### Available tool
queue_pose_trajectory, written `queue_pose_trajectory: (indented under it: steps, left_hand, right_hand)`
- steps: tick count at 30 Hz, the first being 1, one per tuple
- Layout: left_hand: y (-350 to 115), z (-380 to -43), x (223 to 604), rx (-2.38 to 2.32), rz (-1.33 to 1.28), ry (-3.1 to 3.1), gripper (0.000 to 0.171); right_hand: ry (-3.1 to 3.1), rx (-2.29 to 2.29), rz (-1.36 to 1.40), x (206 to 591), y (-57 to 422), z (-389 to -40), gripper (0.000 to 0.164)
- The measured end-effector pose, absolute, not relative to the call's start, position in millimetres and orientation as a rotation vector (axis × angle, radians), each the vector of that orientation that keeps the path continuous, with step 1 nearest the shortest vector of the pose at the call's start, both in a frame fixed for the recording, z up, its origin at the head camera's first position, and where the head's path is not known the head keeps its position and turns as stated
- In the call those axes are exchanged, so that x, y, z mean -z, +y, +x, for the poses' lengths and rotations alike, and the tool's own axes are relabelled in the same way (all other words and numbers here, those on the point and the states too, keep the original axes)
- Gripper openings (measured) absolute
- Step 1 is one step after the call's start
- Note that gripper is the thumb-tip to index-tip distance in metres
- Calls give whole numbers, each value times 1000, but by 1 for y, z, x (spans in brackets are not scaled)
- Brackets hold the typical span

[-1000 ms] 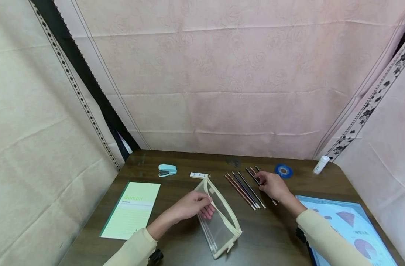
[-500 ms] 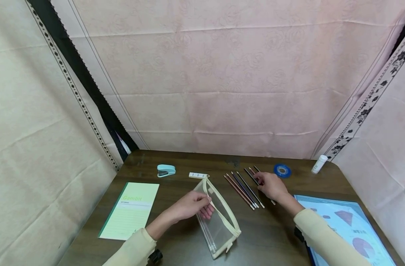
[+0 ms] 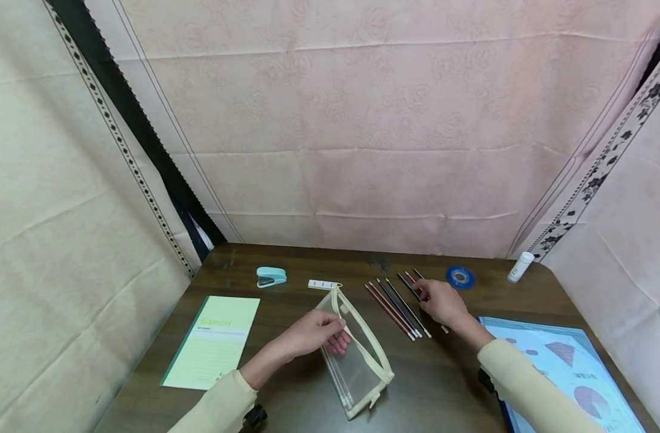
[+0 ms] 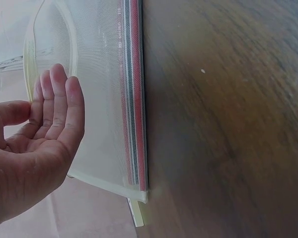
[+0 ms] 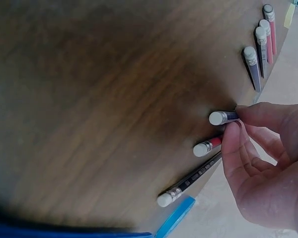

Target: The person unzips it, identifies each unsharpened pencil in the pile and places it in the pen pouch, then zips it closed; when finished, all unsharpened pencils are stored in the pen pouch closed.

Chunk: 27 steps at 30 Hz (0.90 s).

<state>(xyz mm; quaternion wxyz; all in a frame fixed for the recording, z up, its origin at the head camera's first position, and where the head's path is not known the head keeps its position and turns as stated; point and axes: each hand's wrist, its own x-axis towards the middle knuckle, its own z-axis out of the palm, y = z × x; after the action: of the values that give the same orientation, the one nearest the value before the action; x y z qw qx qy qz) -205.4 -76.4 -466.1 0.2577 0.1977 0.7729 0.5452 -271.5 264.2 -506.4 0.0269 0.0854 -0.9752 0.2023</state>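
brown table [image 3: 427,385], pencil [image 5: 223,117] between right fingers [image 5: 232,144]

Fewer pencil ends [image 3: 444,329] now show below the right hand [image 3: 444,302].

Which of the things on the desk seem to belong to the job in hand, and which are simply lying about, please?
Seemingly part of the job:
mesh pouch, rim held by the left hand
dark pencil, pinched in the right hand
other loose pencils

Apparently just lying about:
light blue stapler
green notebook
blue tape roll
white tube
blue folder
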Motion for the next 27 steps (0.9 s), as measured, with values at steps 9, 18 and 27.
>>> queue_pose_trajectory:
  steps: [9, 18, 27]
  left_hand:
    - [-78, -206, 467, -1483, 518, 2090, 33]
    - [-79, -207, 468, -1489, 504, 2072, 33]
    - [-80, -207, 468, -1494, 500, 2069, 32]
  right_hand:
    - [-3014, -641, 240, 505, 261, -269, 37]
    - [-2968, -712, 236, 501, 257, -267, 37]
    - [-2821, -818, 321, 481, 244, -259, 38]
